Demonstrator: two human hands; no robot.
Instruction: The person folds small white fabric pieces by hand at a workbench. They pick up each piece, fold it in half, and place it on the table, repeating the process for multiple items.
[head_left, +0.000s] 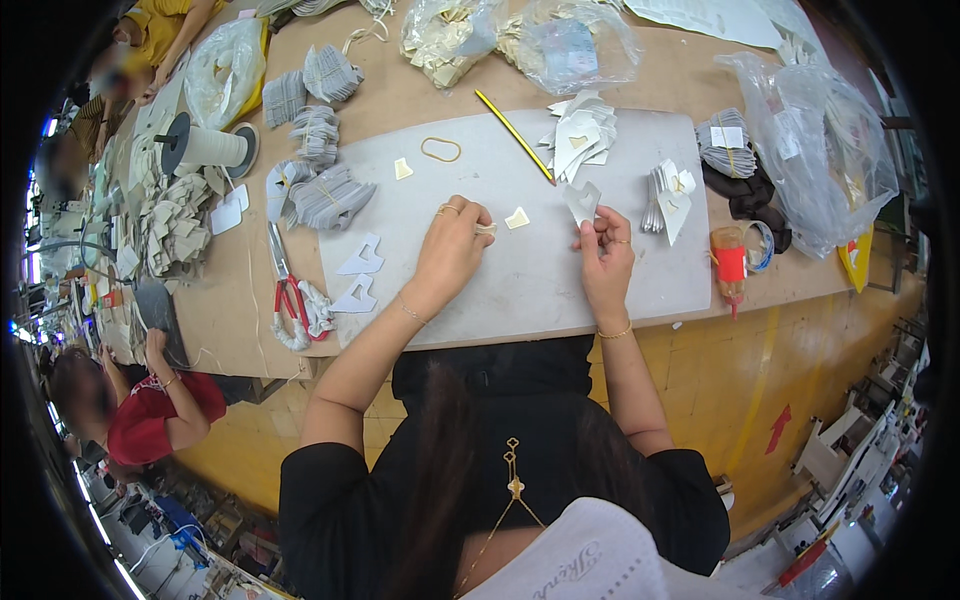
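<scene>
My left hand is closed with small cream cut pieces between thumb and fingertips. My right hand pinches a pale grey cut-out piece with a notched opening. Between the hands, a single cream piece lies on the grey board; a similar cream piece rests farther back, near a rubber band. A yellow-and-black pencil points toward the grey piece. Behind my right hand is a loose pile of white cut pieces. Two white cut-outs lie left of my left forearm.
Red-handled scissors lie at the board's left edge, below tied grey bundles. Right of the board are a glue bottle, a tape roll and plastic bags. A thread spool stands left. Other people work at left.
</scene>
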